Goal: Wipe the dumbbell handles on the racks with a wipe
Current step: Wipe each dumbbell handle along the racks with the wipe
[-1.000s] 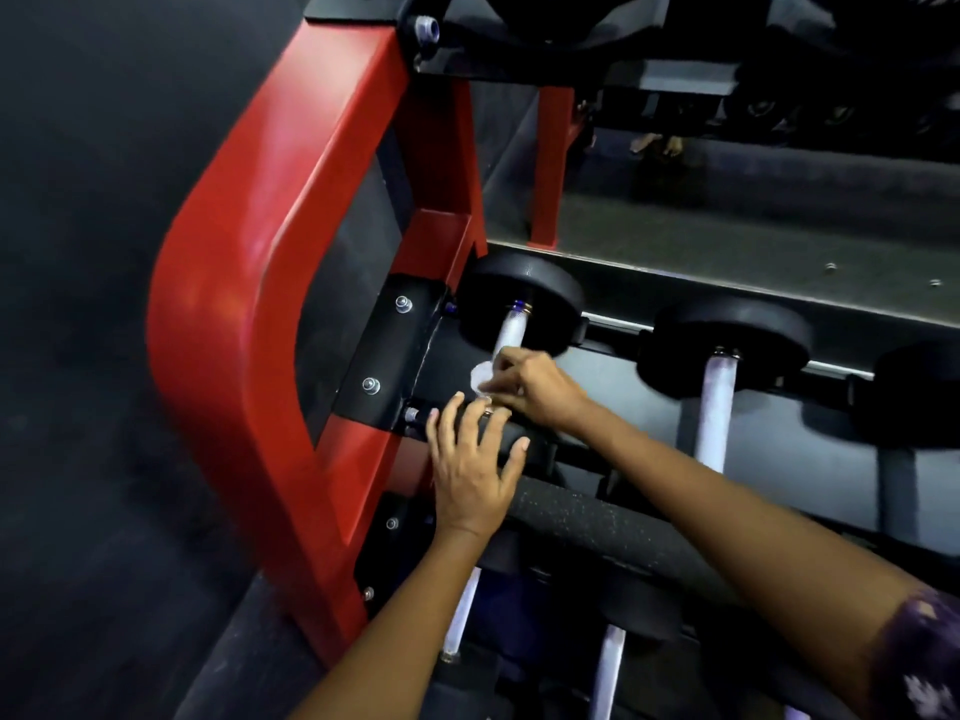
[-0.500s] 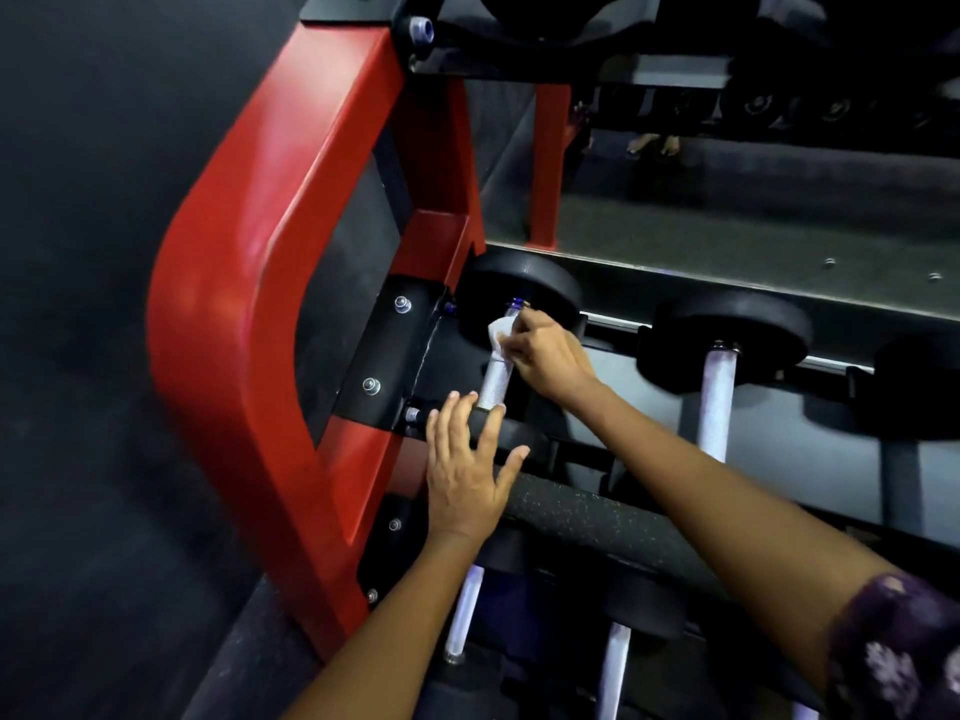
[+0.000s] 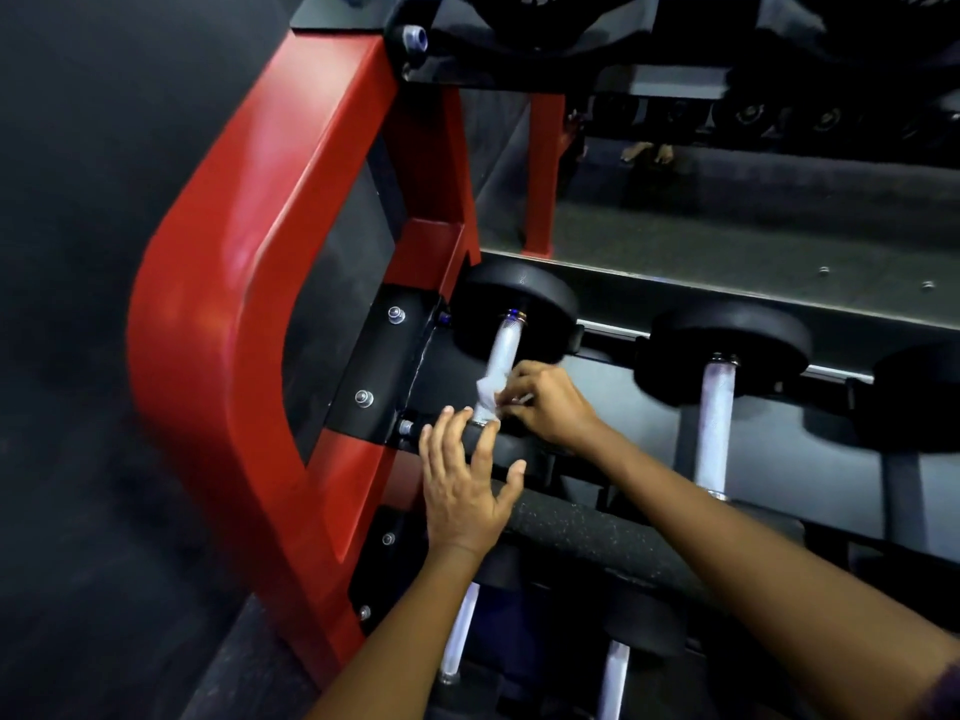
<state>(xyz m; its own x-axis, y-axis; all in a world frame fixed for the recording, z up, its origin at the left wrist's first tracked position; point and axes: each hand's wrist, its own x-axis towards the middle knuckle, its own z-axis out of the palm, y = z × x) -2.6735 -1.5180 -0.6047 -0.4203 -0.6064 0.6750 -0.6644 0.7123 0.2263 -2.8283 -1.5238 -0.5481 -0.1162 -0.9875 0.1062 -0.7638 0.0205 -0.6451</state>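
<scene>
The leftmost dumbbell on the middle shelf has a silver knurled handle (image 3: pixel 505 345) between black round heads. My right hand (image 3: pixel 545 402) pinches a small white wipe (image 3: pixel 488 394) wrapped around the near end of that handle. My left hand (image 3: pixel 467 485) lies flat with spread fingers on the dumbbell's near black head (image 3: pixel 511 446). A second dumbbell handle (image 3: pixel 717 423) stands to the right on the same shelf.
A red rack frame (image 3: pixel 249 324) curves along the left side. A black padded rail (image 3: pixel 597 537) runs below my hands. More dumbbell handles (image 3: pixel 457 636) sit on the lower shelf, and dark weights fill the top shelf (image 3: pixel 675 23).
My right hand slid the wipe up the handle to its far end, then back down to the near end. My left hand stayed on the near head.
</scene>
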